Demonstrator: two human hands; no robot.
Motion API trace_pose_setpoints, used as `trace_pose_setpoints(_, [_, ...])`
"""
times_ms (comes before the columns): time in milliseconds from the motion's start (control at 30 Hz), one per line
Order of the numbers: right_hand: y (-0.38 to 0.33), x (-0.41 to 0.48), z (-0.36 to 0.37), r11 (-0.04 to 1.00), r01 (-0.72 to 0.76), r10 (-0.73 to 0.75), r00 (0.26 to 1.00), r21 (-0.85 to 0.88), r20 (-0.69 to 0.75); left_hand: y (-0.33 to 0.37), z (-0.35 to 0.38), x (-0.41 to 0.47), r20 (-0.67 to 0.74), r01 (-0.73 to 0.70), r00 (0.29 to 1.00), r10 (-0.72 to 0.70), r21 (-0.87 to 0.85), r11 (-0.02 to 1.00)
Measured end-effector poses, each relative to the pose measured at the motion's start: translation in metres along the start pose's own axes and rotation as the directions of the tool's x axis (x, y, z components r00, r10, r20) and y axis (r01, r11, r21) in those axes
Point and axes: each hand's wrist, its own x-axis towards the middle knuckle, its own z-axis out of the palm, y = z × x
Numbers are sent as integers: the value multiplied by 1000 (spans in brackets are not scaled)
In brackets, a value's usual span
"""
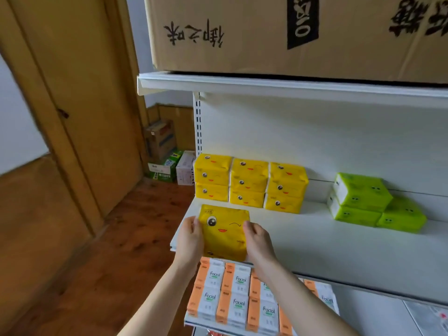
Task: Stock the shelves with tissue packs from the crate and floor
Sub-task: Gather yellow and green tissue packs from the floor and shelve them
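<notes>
A yellow tissue pack (224, 230) with a winking face lies at the front left corner of the white middle shelf (327, 246). My left hand (190, 238) grips its left edge and my right hand (258, 241) grips its right edge. Behind it, against the shelf's back left, stand stacked yellow packs (249, 183) in three columns. Green tissue packs (371, 204) are piled at the right of the same shelf.
Orange and white Facial packs (232, 297) fill the lower shelf under my arms. A big cardboard box (291, 32) sits on the top shelf. Small boxes (167, 158) stand on the wooden floor by the wall, beside a wooden door (80, 105).
</notes>
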Motion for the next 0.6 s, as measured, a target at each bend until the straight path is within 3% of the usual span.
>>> trace_pose_setpoints(233, [-2,44,37,998,-56,56,997,-12,51,-24,-10,52,32,54,998,-57,73,996])
trace_pose_setpoints(600, [-2,99,84,985,-146,151,988,96,-42,-31,-10,123,189,95,977,-100,34,995])
